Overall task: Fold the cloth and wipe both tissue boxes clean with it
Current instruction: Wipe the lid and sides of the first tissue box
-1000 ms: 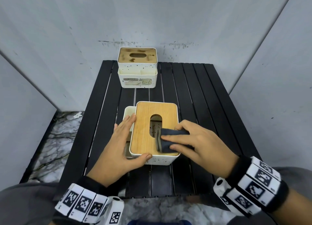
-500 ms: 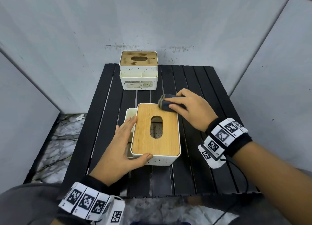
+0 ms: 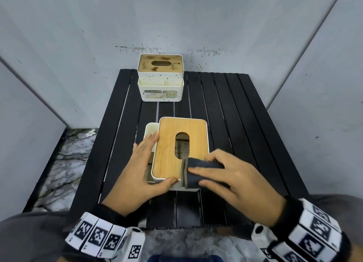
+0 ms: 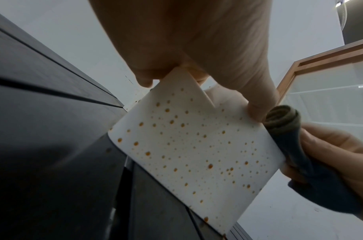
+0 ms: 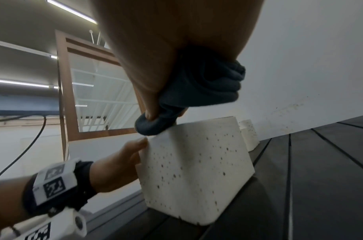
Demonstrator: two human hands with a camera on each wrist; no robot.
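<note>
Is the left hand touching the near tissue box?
Touching. The head view shows the left hand flat against the near tissue box, thumb on its front corner.

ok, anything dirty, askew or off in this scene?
Yes: the far tissue box has dark smudges across its wooden lid, so it looks unwiped. The near tissue box has a clean lid and sits square. The wall behind is grimy too. Nothing spilled or broken.
</note>
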